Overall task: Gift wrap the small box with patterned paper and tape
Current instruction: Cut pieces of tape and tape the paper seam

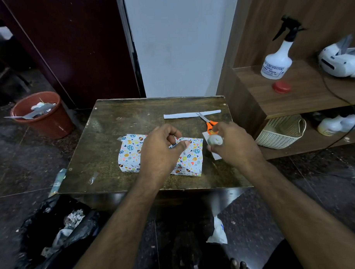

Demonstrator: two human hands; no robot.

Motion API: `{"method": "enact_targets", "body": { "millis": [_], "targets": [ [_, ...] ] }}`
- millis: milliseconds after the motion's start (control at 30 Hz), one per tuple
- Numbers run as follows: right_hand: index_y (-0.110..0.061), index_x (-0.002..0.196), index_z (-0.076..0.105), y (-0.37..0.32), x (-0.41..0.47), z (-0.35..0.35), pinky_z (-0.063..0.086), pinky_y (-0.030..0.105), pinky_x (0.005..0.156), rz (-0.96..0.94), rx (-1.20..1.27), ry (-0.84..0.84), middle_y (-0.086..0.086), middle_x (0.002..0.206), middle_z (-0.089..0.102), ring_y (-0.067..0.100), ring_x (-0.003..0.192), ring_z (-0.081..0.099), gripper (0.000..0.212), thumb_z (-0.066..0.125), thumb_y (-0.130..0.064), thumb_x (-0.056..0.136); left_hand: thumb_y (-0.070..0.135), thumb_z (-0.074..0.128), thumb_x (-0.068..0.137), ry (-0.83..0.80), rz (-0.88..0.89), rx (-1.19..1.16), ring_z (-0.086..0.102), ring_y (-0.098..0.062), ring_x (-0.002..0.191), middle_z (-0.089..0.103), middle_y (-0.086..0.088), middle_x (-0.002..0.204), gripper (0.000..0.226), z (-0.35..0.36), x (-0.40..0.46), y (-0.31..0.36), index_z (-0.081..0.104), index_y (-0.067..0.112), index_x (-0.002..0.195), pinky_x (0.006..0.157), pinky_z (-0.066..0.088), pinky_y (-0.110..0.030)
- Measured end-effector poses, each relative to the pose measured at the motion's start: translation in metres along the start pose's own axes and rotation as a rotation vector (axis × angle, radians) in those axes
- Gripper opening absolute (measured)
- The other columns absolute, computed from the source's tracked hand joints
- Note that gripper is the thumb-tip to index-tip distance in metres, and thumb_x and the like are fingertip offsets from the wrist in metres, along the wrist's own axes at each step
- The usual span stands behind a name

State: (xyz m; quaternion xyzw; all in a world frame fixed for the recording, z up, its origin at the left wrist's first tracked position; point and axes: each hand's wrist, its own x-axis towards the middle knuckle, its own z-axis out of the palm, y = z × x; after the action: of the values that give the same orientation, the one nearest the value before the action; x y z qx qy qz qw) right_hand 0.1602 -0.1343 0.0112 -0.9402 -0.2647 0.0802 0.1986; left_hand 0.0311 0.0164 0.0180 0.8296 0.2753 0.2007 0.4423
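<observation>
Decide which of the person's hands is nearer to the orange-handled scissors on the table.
Right. The right hand, gripping a tape roll, sits just in front of the scissors, overlapping their handles in this view. The left hand is further left, over the wrapped box.

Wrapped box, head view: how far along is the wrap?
Done: patterned paper already covers the box on the table, and a cut-off strip lies by the scissors. In hand: the right hand grips the tape roll; the left hand hovers above the box with thumb and fingers pinched, though tape between the hands isn't discernible. Left: taping; the ends' state is unclear.
</observation>
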Motion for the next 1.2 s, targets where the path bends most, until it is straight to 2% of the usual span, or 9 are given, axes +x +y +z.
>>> {"method": "enact_targets", "body": {
  "millis": [167, 300, 400, 567, 633, 767, 867, 967, 1200],
  "targets": [
    [-0.027, 0.123, 0.065, -0.018, -0.005, -0.005, 0.051, 0.017, 0.079, -0.122, 0.700, 0.187, -0.008, 0.106, 0.069, 0.002, 0.088, 0.065, 0.037, 0.078, -0.037, 0.090, 0.013, 0.077, 0.090, -0.076, -0.063, -0.134, 0.048, 0.001, 0.059, 0.063, 0.010, 0.075, 0.012, -0.003, 0.005, -0.002, 0.072, 0.025, 0.089, 0.062, 0.047, -0.019],
    [-0.026, 0.126, 0.067, -0.038, -0.013, -0.002, 0.055, 0.042, 0.099, -0.238, 0.996, 0.106, -0.001, 0.112, 0.072, 0.013, 0.108, 0.068, 0.035, 0.072, -0.039, 0.094, 0.012, 0.069, 0.096, -0.176, -0.150, -0.363, 0.062, -0.002, 0.076, 0.073, 0.000, 0.092, 0.009, -0.013, 0.007, 0.008, 0.074, 0.019, 0.100, 0.063, 0.048, -0.009],
    [-0.024, 0.125, 0.068, -0.048, -0.017, 0.004, 0.055, 0.047, 0.099, -0.317, 1.031, 0.048, 0.004, 0.113, 0.073, 0.023, 0.108, 0.069, 0.038, 0.074, -0.038, 0.091, 0.017, 0.055, 0.102, -0.192, -0.156, -0.457, 0.062, 0.004, 0.073, 0.076, 0.000, 0.097, 0.022, -0.021, 0.003, 0.015, 0.077, 0.018, 0.107, 0.063, 0.044, -0.004],
    [-0.018, 0.119, 0.070, -0.056, -0.019, 0.014, 0.056, 0.050, 0.094, -0.355, 1.003, 0.023, 0.007, 0.105, 0.075, 0.031, 0.099, 0.070, 0.031, 0.076, -0.031, 0.091, 0.031, 0.040, 0.108, -0.197, -0.217, -0.497, 0.059, 0.008, 0.060, 0.071, 0.015, 0.070, 0.050, -0.024, 0.009, 0.015, 0.080, 0.036, 0.078, 0.072, 0.044, -0.019],
    [-0.015, 0.115, 0.072, -0.059, -0.019, 0.014, 0.056, 0.051, 0.094, -0.347, 1.012, 0.029, 0.009, 0.105, 0.076, 0.031, 0.100, 0.071, 0.031, 0.072, -0.036, 0.092, 0.032, 0.039, 0.109, -0.191, -0.179, -0.482, 0.059, 0.007, 0.059, 0.071, 0.018, 0.069, 0.042, -0.023, 0.008, 0.015, 0.077, 0.031, 0.091, 0.071, 0.044, -0.017],
    [-0.012, 0.106, 0.073, -0.061, -0.019, 0.012, 0.055, 0.026, 0.084, -0.308, 1.138, -0.016, -0.002, 0.100, 0.078, 0.012, 0.094, 0.071, 0.033, 0.063, -0.040, 0.092, 0.024, 0.034, 0.109, -0.259, -0.129, -0.448, 0.064, -0.003, 0.069, 0.075, 0.015, 0.079, 0.038, -0.028, 0.012, 0.014, 0.071, 0.032, 0.105, 0.060, 0.044, -0.018],
    [-0.012, 0.104, 0.075, -0.061, -0.017, 0.013, 0.057, 0.040, 0.086, -0.290, 1.198, -0.020, 0.010, 0.099, 0.076, 0.023, 0.092, 0.068, 0.054, 0.071, -0.062, 0.083, 0.022, 0.044, 0.107, -0.298, -0.113, -0.454, 0.064, -0.012, 0.082, 0.074, 0.019, 0.086, 0.028, -0.032, 0.011, 0.015, 0.066, 0.035, 0.118, 0.057, 0.044, -0.005],
    [-0.009, 0.107, 0.075, -0.058, -0.015, 0.015, 0.055, 0.056, 0.094, -0.277, 1.240, -0.025, 0.024, 0.105, 0.074, 0.044, 0.099, 0.070, 0.065, 0.075, -0.067, 0.078, 0.035, 0.064, 0.099, -0.341, 0.037, -0.511, 0.067, -0.007, 0.105, 0.068, 0.012, 0.120, 0.045, -0.032, -0.003, 0.007, 0.051, 0.038, 0.142, 0.086, 0.052, -0.014],
    [-0.010, 0.102, 0.077, -0.057, -0.018, 0.004, 0.059, 0.042, 0.086, -0.264, 1.178, -0.025, 0.011, 0.098, 0.079, 0.028, 0.097, 0.075, 0.070, 0.070, -0.074, 0.076, 0.026, 0.078, 0.091, -0.218, 0.202, -0.463, 0.068, -0.013, 0.106, 0.069, 0.007, 0.121, 0.049, -0.024, -0.006, 0.004, 0.061, 0.031, 0.136, 0.076, 0.051, -0.020]
  ]
}}
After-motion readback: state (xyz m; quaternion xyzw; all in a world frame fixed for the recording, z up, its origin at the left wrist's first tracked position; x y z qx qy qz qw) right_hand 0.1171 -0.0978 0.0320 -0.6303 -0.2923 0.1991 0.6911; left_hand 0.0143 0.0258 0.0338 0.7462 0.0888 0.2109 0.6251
